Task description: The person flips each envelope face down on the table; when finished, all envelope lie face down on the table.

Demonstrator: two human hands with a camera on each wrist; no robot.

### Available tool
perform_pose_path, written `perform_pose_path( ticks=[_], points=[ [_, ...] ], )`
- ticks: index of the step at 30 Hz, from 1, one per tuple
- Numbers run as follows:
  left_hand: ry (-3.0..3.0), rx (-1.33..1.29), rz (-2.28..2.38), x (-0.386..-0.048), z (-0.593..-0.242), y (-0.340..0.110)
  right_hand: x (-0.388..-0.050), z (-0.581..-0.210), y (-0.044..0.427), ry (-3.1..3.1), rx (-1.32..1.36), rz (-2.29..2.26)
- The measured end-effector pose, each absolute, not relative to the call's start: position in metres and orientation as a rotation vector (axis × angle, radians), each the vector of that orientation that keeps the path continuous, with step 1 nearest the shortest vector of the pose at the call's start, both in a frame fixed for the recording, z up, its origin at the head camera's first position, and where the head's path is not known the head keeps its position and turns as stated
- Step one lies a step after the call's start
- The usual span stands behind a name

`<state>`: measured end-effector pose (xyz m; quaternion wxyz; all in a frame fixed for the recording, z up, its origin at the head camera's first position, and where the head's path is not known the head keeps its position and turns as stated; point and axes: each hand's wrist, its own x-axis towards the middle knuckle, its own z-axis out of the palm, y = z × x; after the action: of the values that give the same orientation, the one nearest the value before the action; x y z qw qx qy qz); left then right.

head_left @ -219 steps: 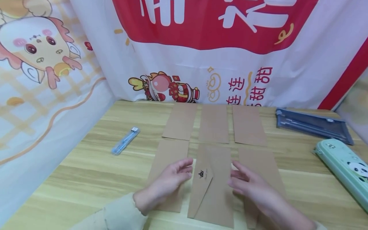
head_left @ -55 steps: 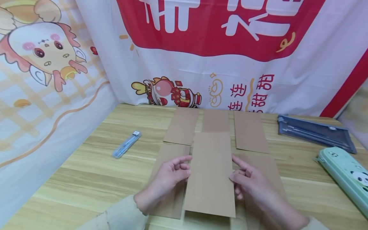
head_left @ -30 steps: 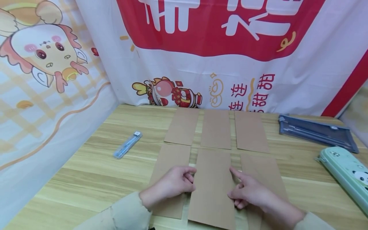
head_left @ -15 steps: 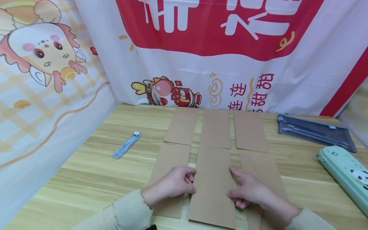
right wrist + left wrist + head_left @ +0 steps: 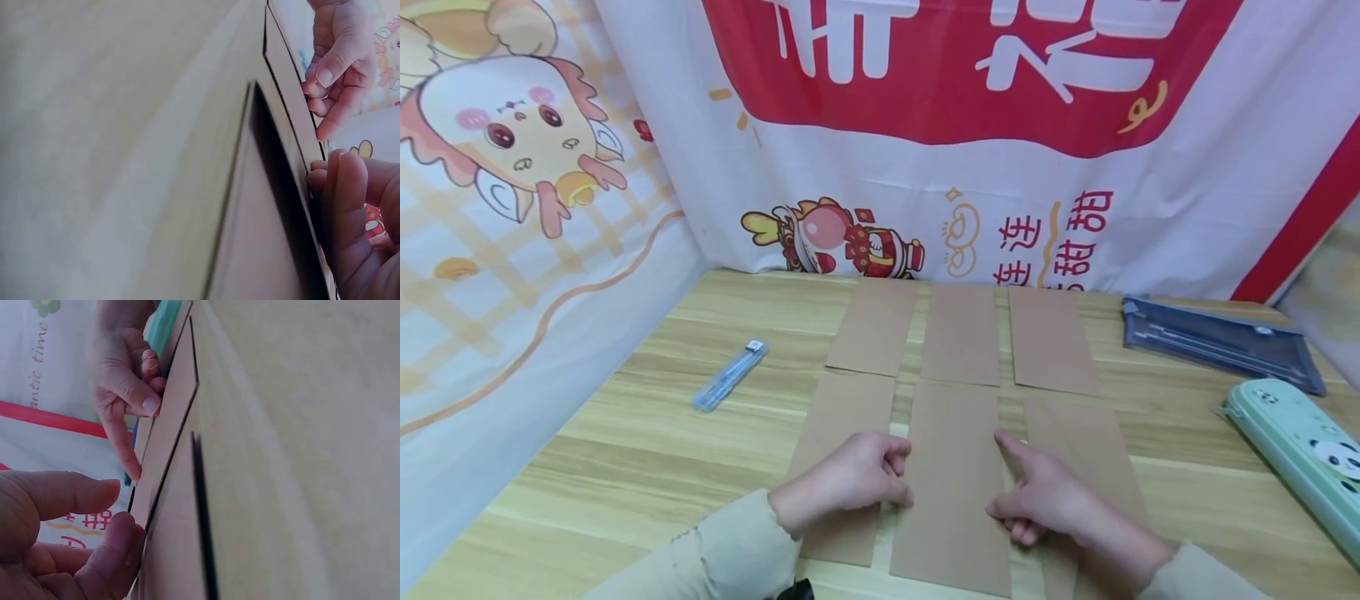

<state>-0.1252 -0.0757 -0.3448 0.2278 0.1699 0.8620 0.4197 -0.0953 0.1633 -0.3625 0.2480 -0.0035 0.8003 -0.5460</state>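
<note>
A brown kraft-paper envelope lies plain side up at the middle of the front row. At its left edge rests my left hand, thumb and forefinger touching or very near the paper. My right hand is at the opposite edge, forefinger stretched forward, thumb by the border and the other fingers bent. In the left wrist view, the left hand has its thumb raised apart from the forefinger. The right wrist view shows the right hand beside the thin envelope edge.
Flanking envelopes lie at the left and right; a back row includes a middle envelope. A clear blue pencil-lead case lies at left. A dark mesh pouch and mint panda pencil case sit at right.
The middle front envelope, earlier showing its flap and crown print, was lifted and turned over between both hands, then laid down plain side up. In the last second, the hands have barely moved.
</note>
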Motion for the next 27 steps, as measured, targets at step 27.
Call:
perform_pose_path(
  ticks=[27],
  points=[
    [1.847, 0.491, 1.812, -0.13, -0.34, 0.005, -0.074, -0.348, 0.289, 2.257, 0.194, -1.744]
  ],
)
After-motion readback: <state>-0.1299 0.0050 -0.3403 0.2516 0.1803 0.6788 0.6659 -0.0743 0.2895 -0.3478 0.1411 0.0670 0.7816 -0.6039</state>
